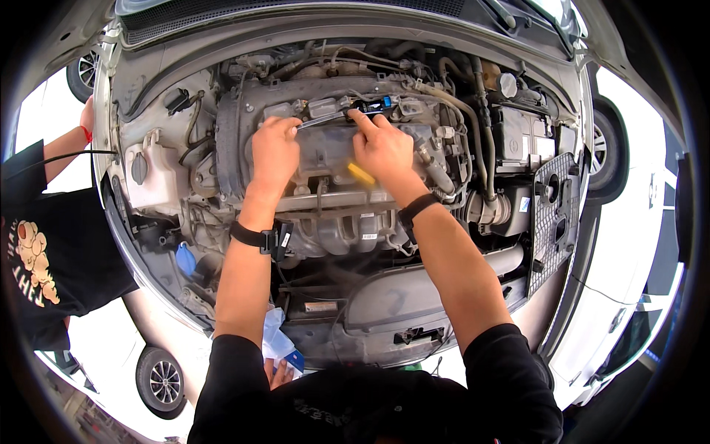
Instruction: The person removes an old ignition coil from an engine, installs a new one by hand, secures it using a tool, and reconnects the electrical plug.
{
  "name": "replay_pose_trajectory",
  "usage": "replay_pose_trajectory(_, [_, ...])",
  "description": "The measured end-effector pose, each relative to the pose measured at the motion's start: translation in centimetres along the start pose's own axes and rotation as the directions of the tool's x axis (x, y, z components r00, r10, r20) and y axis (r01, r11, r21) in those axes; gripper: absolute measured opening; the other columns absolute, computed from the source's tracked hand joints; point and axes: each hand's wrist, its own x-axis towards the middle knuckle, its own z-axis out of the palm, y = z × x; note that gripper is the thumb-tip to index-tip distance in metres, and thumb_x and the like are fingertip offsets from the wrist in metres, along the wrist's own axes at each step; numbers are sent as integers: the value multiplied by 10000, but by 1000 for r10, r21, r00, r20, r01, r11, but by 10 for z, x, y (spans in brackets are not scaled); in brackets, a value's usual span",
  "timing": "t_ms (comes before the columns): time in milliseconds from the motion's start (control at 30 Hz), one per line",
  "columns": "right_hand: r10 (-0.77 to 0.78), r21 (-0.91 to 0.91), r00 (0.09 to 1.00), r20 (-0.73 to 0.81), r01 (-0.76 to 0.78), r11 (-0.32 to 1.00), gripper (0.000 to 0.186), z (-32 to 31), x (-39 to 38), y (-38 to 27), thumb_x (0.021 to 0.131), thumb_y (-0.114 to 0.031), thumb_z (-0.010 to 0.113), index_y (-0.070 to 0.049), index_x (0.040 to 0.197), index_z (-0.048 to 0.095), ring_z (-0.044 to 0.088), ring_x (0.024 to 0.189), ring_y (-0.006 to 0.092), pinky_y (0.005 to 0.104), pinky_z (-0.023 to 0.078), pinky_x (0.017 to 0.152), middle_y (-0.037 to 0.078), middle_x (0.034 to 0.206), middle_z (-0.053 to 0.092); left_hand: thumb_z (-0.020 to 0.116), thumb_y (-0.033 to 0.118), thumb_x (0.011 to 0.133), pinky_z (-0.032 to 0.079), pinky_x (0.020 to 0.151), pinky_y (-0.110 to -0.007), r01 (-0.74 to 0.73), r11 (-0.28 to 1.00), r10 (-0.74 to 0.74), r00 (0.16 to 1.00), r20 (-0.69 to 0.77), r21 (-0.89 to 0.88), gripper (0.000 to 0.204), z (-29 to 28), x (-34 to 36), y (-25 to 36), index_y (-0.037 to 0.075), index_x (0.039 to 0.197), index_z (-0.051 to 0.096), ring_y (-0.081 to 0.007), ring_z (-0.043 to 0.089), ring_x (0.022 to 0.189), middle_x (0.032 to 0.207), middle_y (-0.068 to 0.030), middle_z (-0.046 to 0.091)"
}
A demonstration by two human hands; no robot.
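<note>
Two bare hands work over one car engine [318,152]. The left hand [277,152] has its fingers closed tight on the end of one long silver wrench [319,120], which lies slanted across the top of the engine. The right hand [386,150] has bent fingers, and the pointing one touches the wrench's far end; I can't tell if the others grip anything. Right there sits one black plastic part with a blue bit [375,105]. Just below the right hand is one yellow thing — too blurry to name.

Off to the left stands a smooth, whitish plastic tank [157,185] with a round cap; I can't see what's in it. Near it is one blue cap [185,259]. On the right sits one boxy battery [510,137] — beside it, a bumpy black panel [551,229] full of little holes.
</note>
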Motion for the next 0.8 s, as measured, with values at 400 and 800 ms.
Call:
replay_pose_trajectory(400, [-17,-4,999,-40,17,1000,332,1,0,1,882,-243,639,-275,1203,717,687,727,303,443,561,619,46,859,639,634,63,908,537,745,-484,-35,993,40,998,-40,113,212,29,-72,41,33,1106,702,-395,654,867,965,-159,640])
replay_pose_trajectory(800, [-20,-10,999,-30,19,1000,325,2,0,1,887,-228,628,-273,1196,717,679,719,298,443,548,611,43,850,633,624,-10,872,536,827,-437,-102,992,101,995,11,72,199,5,-10,0,6,1039,732,-381,668,939,997,-174,685])
